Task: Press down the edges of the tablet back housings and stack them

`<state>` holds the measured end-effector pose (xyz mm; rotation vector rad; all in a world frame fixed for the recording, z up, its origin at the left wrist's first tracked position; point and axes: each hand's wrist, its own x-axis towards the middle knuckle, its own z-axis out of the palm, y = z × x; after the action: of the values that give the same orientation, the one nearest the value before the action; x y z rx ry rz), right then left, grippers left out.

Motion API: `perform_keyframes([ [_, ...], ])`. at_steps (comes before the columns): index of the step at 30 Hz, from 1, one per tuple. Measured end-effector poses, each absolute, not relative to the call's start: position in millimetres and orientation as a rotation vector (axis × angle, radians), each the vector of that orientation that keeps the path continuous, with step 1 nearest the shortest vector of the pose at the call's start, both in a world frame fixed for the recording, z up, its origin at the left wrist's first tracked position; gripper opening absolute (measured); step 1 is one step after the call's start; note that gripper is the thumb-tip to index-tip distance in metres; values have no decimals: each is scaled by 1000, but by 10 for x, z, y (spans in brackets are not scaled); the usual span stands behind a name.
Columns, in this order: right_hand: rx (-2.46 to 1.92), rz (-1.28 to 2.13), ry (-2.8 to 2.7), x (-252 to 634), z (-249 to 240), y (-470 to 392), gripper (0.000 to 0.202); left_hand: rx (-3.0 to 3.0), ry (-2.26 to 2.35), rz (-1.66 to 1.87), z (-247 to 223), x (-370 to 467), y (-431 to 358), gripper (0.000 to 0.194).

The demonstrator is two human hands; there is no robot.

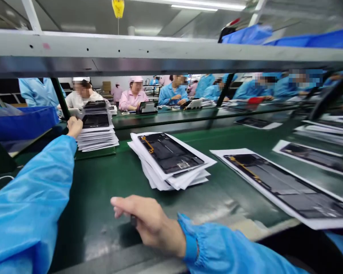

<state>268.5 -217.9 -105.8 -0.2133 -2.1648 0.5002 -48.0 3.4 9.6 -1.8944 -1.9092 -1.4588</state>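
- Left hand (74, 126), grip unclear, meets the tall black-panel and white-paper stack (97, 140) at the green bench's (94, 182) far-left corner.
- Right hand (148, 220) curls near the front edge (hold unclear).
- Mid-bench, a lower panel-and-paper pile (171, 152) looks stacked; front-right, one black panel (277, 186) seems unstacked.

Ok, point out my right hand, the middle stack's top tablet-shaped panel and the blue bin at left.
Right hand (152, 221): head view, hand's middle.
Tablet-shaped panel (170, 153): head view, upper face.
Blue bin (24, 125): head view, side wall.
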Motion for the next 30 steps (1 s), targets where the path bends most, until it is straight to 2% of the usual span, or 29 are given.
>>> perform_keyframes([
  [2, -285, 236, -2119, 2961, -902, -2114, 50, -1948, -1812, -1405, 22, -462, -77, 37],
  [6, -817, -113, -2175, 3570, -578, -1799, 41, -2329, -1438, -1115, -211, -209, -477, 30],
  [11, -848, -59, -2416, 3903, -465, -1440, 27, -2599, -756, -649, -601, 566, -1128, 25],
  [17, -848, -100, -2503, 3801, -477, -1385, 25, -2516, -561, -631, -829, 1335, -1364, 11],
  [24, -874, -135, -2516, 3758, -483, -1294, 24, -2488, -596, -710, -880, 1498, -1299, 15],
  [30, -875, -109, -2538, 3804, -456, -1317, 1, -2629, -657, -802, -820, 1520, -1311, 23],
])
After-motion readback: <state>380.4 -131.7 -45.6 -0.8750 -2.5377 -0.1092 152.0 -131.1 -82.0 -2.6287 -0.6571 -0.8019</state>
